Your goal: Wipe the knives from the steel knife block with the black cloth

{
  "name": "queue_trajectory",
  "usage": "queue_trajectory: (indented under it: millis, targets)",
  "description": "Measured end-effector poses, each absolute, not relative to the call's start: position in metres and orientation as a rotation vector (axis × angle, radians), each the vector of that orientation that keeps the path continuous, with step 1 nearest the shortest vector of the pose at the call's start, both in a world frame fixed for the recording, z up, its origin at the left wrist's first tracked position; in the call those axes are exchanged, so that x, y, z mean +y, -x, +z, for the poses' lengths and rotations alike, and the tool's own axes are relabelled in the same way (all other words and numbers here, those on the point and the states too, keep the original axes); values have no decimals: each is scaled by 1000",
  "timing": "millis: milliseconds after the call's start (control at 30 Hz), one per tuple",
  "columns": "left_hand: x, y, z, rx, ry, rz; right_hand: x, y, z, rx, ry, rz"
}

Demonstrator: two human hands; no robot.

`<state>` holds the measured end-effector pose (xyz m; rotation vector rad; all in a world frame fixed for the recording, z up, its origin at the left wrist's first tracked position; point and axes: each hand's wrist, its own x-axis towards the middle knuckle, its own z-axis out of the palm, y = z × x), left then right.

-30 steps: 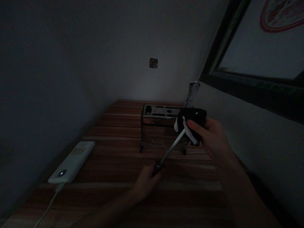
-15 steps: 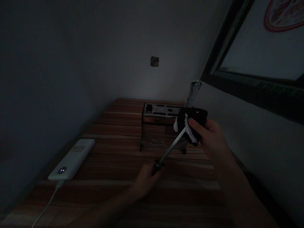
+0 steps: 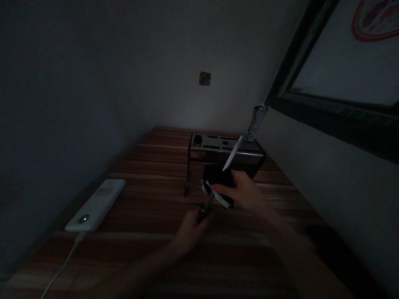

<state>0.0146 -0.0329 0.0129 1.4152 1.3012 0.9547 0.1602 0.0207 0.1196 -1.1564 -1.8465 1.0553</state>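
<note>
In the head view, my left hand (image 3: pixel 189 230) is closed around the dark handle of a sharpening steel (image 3: pixel 233 153), whose metal rod slants up and away to the right. My right hand (image 3: pixel 243 192) pinches a black cloth (image 3: pixel 216 174) with white edges around the lower part of the rod, just above the guard. The rod's tip shows beyond the cloth, in front of a metal knife rack (image 3: pixel 232 153) with slots in its top. Dim light hides the finer detail of the cloth.
A wood-grain table (image 3: pixel 149 195) lies under my hands. On its left sits a white power bank (image 3: pixel 96 205) with a white cable (image 3: pixel 64 263). A crumpled grey wrapped item (image 3: pixel 257 120) stands upright at the rack's right end. Walls close in behind and beside; a dark-framed window (image 3: pixel 343 74) is at right.
My right hand has slid the cloth down the rod toward the handle, uncovering the tip. My left hand has stayed nearly in place with the sharpening steel.
</note>
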Motion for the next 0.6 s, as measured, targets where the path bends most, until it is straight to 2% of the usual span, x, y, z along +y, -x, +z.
queue_trajectory:
  millis: [233,600]
  targets:
    - [-30,-14,5,1267,-1274,1085,13,-138,96,-1979,1278,1114]
    - [-29,-14,8,1250,-1279,1070,13,-139,97,-1974,1309,1096]
